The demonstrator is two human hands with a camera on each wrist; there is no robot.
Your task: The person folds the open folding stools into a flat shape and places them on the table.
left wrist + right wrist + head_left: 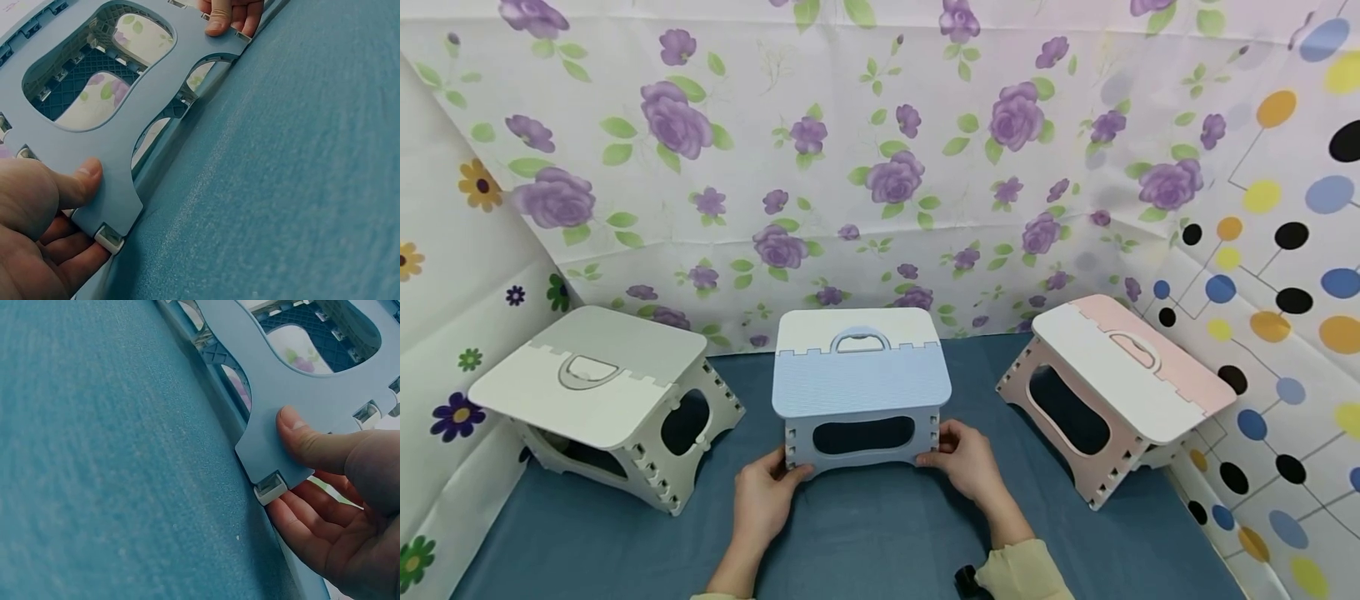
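In the head view a blue and white folding step stool (861, 383) stands unfolded at the middle of the blue cloth. My left hand (763, 496) grips its front left leg, thumb on the front panel and fingers round the side edge. On the opposite side my right hand (970, 462) pinches the front right leg the same way. The left wrist view shows the left thumb (87, 181) flat on the blue panel (119, 159) near the foot. In the right wrist view the right thumb (297, 425) presses the panel, with the fingers (312, 525) behind the foot.
A grey-green and white folding stool (610, 392) stands at the left, a pink and white one (1120, 383) at the right, both unfolded. Blue cloth (865, 542) covers the table. A flowered curtain (850, 167) hangs behind, and a dotted sheet (1285, 333) borders the right side.
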